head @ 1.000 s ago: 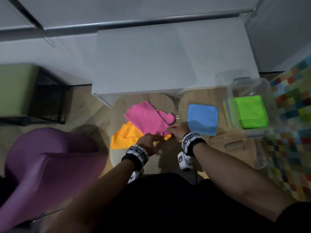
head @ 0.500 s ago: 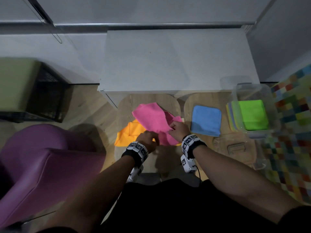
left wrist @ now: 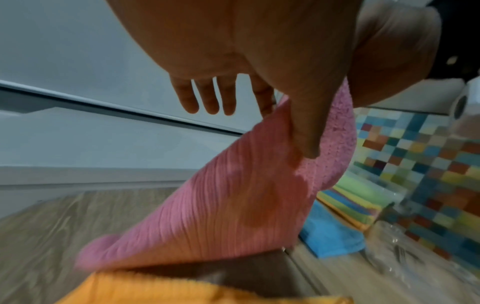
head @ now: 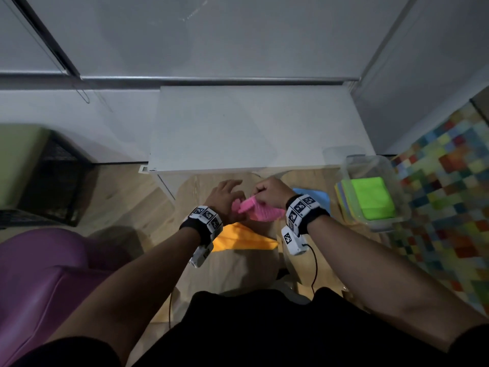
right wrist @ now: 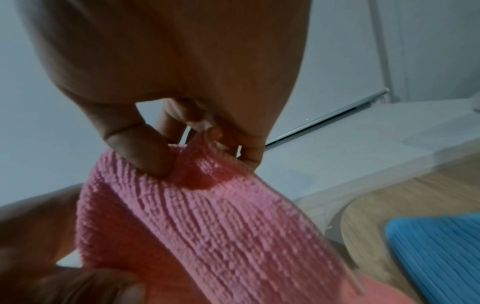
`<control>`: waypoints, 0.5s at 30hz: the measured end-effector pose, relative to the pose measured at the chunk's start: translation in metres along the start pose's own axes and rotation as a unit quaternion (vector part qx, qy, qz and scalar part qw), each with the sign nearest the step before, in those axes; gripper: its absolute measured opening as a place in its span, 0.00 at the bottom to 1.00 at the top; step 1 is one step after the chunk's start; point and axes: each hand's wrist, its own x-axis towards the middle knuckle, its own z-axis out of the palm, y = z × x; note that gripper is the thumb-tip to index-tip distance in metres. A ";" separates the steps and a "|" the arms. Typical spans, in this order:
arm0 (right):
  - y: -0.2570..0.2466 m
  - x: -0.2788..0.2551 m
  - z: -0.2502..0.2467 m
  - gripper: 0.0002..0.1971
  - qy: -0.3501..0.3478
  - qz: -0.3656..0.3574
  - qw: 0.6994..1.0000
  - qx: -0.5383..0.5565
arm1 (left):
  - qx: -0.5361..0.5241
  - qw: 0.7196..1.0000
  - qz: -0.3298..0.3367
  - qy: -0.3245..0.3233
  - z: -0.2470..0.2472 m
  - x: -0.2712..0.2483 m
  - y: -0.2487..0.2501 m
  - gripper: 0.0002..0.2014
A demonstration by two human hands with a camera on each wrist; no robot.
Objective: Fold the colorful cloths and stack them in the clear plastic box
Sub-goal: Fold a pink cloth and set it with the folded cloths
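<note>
A pink cloth (head: 260,212) hangs lifted between both hands above an orange cloth (head: 239,238) that lies on the left wooden top. My right hand (head: 255,193) pinches the pink cloth's (right wrist: 207,222) upper edge between thumb and fingertips (right wrist: 153,156). My left hand (head: 234,194) holds the pink cloth (left wrist: 233,201) between thumb and forefinger, its other fingers (left wrist: 207,96) straight. A folded blue cloth (head: 316,198) lies just right of the hands. The clear plastic box (head: 352,165) stands at the right with a green cloth (head: 373,201) on top of several folded ones.
A white table (head: 254,128) stands right behind the wooden tops. A purple chair (head: 45,276) and a green-topped black crate (head: 39,168) are at the left. A multicoloured checkered rug (head: 447,197) covers the floor at the right.
The pink cloth was spread over the orange one; both hands have gathered it and lifted it up and away from me. The head view has tilted up.
</note>
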 end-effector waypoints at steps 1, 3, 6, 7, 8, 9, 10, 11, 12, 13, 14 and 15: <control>0.001 -0.001 -0.004 0.07 0.010 -0.003 1.000 0.009 | -0.018 1.000 0.017 0.016 -0.001 0.001 0.004 0.21; 0.005 -0.002 -0.011 0.06 0.031 0.001 0.999 0.036 | -0.062 0.997 0.035 0.030 -0.004 0.006 0.014 0.19; 0.009 -0.004 -0.025 0.06 0.072 0.014 0.994 0.083 | -0.108 0.994 -0.008 0.004 -0.018 0.010 0.026 0.18; 0.010 -0.005 -0.031 0.06 0.088 0.016 0.991 0.104 | -0.116 0.993 -0.029 -0.002 -0.022 0.011 0.024 0.18; 0.010 -0.006 -0.036 0.06 0.107 0.014 0.986 0.129 | -0.120 0.991 -0.051 -0.007 -0.026 0.011 0.020 0.19; 0.012 -0.007 -0.041 0.05 0.133 0.014 0.979 0.155 | -0.114 0.991 -0.074 -0.012 -0.029 0.012 0.014 0.19; 0.013 -0.007 -0.046 0.05 0.161 0.016 0.970 0.181 | -0.099 0.991 -0.092 -0.018 -0.032 0.012 0.009 0.17; 0.014 -0.007 -0.050 0.06 0.189 0.022 0.960 0.206 | -0.078 0.991 -0.107 -0.026 -0.035 0.011 0.003 0.15; 0.016 -0.007 -0.052 0.06 0.213 0.029 0.949 0.231 | -0.052 0.991 -0.114 -0.035 -0.039 0.010 -0.002 0.13; 0.018 -0.006 -0.054 0.06 0.233 0.036 0.938 0.252 | -0.029 0.991 -0.124 -0.039 -0.041 0.009 -0.008 0.12; 0.021 -0.004 -0.056 0.06 0.251 0.045 0.928 0.270 | -0.013 0.992 -0.125 -0.034 -0.043 0.008 -0.013 0.12; 0.025 -0.002 -0.058 0.06 0.265 0.054 0.920 0.285 | -0.012 0.991 -0.131 -0.024 -0.045 0.007 -0.018 0.13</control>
